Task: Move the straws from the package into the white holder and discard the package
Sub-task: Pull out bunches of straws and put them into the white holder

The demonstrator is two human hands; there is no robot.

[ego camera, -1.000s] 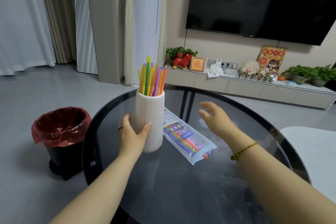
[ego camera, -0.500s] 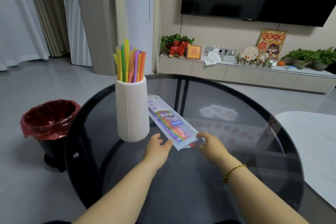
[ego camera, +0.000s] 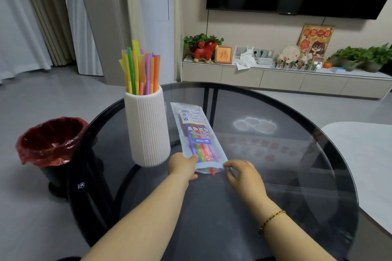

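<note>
A ribbed white holder (ego camera: pixel 147 127) stands on the round glass table (ego camera: pixel 275 176), with several coloured straws (ego camera: pixel 141 70) sticking up out of it. Just right of it lies the clear straw package (ego camera: pixel 196 133), lengthwise, its open near end towards me. Several coloured straws remain inside, and a red straw tip (ego camera: pixel 212 171) pokes out of the opening. My left hand (ego camera: pixel 183 165) grips the package's near left corner, thumb on top. My right hand (ego camera: pixel 244 174) pinches the near right corner of the opening.
A black bin with a red liner (ego camera: pixel 49 144) stands on the floor left of the table. A white table edge (ego camera: pixel 364 165) lies to the right. A low TV cabinet with plants and ornaments (ego camera: pixel 275 74) runs along the far wall.
My left hand let go of the holder and both hands came down to the package's near end. The package has swung round to lie more lengthwise.
</note>
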